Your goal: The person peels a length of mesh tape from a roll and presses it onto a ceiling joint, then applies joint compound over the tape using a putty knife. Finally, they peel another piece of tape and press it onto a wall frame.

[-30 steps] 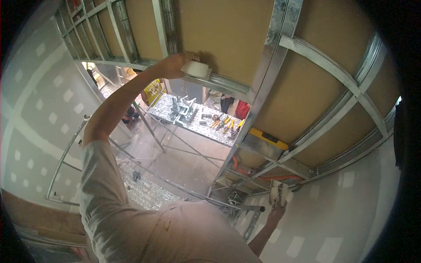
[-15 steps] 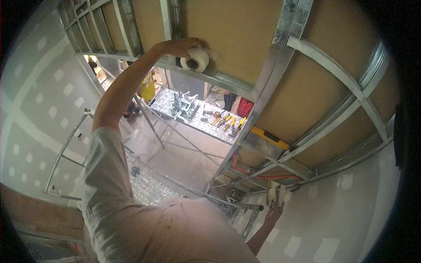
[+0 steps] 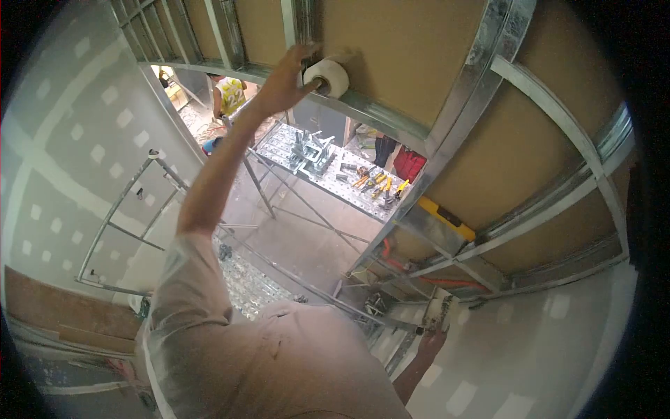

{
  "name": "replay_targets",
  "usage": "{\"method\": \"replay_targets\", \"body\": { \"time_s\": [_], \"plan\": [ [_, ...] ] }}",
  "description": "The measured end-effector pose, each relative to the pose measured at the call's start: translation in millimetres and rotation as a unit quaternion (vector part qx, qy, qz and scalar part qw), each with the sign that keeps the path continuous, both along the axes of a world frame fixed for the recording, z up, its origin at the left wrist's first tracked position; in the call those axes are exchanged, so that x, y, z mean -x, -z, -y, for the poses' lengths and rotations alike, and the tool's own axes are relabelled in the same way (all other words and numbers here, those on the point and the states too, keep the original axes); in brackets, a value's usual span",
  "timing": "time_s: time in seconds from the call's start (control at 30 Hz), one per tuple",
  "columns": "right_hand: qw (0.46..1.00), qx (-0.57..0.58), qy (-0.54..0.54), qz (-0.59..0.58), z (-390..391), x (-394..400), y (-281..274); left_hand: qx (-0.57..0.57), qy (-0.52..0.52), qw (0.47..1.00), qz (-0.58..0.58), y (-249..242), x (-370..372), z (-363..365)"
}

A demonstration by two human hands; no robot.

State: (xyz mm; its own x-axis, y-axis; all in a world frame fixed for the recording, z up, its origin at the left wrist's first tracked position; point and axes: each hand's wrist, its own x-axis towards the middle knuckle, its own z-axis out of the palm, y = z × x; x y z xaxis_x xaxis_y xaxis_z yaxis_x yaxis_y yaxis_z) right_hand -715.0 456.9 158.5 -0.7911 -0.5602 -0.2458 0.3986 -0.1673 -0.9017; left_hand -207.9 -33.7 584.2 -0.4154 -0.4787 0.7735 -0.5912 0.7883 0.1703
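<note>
A white roll of tape [image 3: 333,78] sits on the metal track at the foot of a wall bay, its dark core facing me. Beside it, on the left, my left hand [image 3: 285,82] has its fingers apart, with the thumb tip at the core. Low on the right, my right hand [image 3: 433,340] is closed around a drywall knife [image 3: 437,311], whose pale, broad blade looks smeared with compound. Part of that grip is hidden by distance and shadow.
Metal studs [image 3: 481,77] frame brown board ahead. A yellow spirit level [image 3: 447,220] lies in the framing. Below are scaffold tubes [image 3: 115,209] and a perforated platform [image 3: 279,143] bearing clamps and yellow-handled tools. A person in a yellow patterned top [image 3: 229,94] stands beyond.
My left hand has shifted from over the tape roll to its left side, loosening its fingers. The roll stays on the track. My right hand still holds the knife, and the view has shifted.
</note>
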Motion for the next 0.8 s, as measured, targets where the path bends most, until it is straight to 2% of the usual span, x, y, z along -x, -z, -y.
{"method": "replay_targets", "body": {
  "time_s": [0.07,0.1,0.13,0.17,0.2,0.23,0.27,0.3,0.33,0.37,0.4,0.43,0.47,0.5,0.53,0.6,0.63,0.67,0.7,0.73,0.8],
  "plan": [
    [0.988,-0.075,-0.079,-0.106,-4.6,17.9,69.4,-0.012,-0.086,0.986,-0.143,58.2,-2.7,-41.1],
    [0.973,-0.114,-0.123,-0.16,-0.9,17.5,74.8,-0.054,-0.093,0.979,-0.174,118.0,-10.0,-44.4],
    [0.989,-0.064,-0.128,-0.037,13.7,10.1,86.8,-0.097,-0.101,0.969,-0.205,175.5,-19.9,-51.8],
    [0.988,-0.019,-0.123,0.086,22.7,-2.0,87.7,-0.227,-0.057,0.946,-0.225,195.4,-12.5,-98.8],
    [0.978,-0.027,-0.169,0.119,15.6,3.6,134.2,-0.255,-0.091,0.946,-0.177,248.5,-16.6,-128.2],
    [0.925,0.149,-0.197,0.289,10.5,1.4,177.3,-0.397,-0.077,0.879,-0.251,317.7,-23.1,-157.7],
    [0.944,0.012,-0.229,0.239,12.4,-9.3,149.0,-0.354,-0.141,0.918,-0.107,408.2,-50.1,-186.2],
    [0.937,-0.124,-0.266,0.191,33.5,-27.6,121.8,-0.401,-0.154,0.893,-0.133,450.4,-58.6,-235.8],
    [0.908,-0.027,-0.315,0.275,47.1,-38.1,117.4,-0.516,-0.2,0.823,-0.128,488.1,-80.5,-288.6],
    [0.856,0.065,-0.363,0.361,56.5,-49.3,116.0,-0.624,-0.271,0.723,-0.117,520.8,-101.9,-347.0],
    [0.844,0.044,-0.385,0.371,66.0,-63.2,116.2,-0.633,-0.288,0.717,-0.052,625.9,-155.3,-417.8],
    [0.869,-0.054,-0.379,0.314,76.5,-75.1,120.9,-0.668,-0.393,0.628,-0.073,636.9,-163.3,-488.4],
    [0.881,-0.147,-0.375,0.247,89.2,-92.0,126.2,-0.757,-0.414,0.493,-0.11,614.8,-169.6,-537.7],
    [0.82,-0.123,-0.498,0.254,106.6,-104.9,84.2,-0.825,-0.417,0.349,-0.151,589.6,-170.9,-582.4],
    [0.8,-0.137,-0.523,0.258,117.4,-117.2,72.0,-0.821,-0.434,0.328,-0.173,595.9,-178.2,-629.3],
    [0.785,-0.197,-0.555,0.192,133.3,-141.2,56.9,-0.823,-0.496,0.233,-0.149,615.6,-194.0,-717.3],
    [0.758,-0.218,-0.608,0.09,146.1,-151.2,48.5,-0.823,-0.499,0.22,-0.161,607.5,-188.8,-738.5],
    [0.748,-0.219,-0.62,0.089,155.2,-160.4,45.8,-0.812,-0.487,0.212,-0.242,595.5,-175.6,-754.7],
    [0.758,-0.177,-0.606,0.165,161.1,-180.1,41.4,-0.798,-0.468,0.205,-0.32,588.2,-171.2,-764.2],
    [0.761,-0.134,-0.587,0.241,169.7,-197.7,35.4,-0.795,-0.467,0.2,-0.33,584.7,-165.5,-764.8],
    [0.758,-0.146,-0.587,0.243,188.1,-218.8,41.7,-0.746,-0.456,0.237,-0.424,584.4,-152.5,-754.8]
  ]
}}
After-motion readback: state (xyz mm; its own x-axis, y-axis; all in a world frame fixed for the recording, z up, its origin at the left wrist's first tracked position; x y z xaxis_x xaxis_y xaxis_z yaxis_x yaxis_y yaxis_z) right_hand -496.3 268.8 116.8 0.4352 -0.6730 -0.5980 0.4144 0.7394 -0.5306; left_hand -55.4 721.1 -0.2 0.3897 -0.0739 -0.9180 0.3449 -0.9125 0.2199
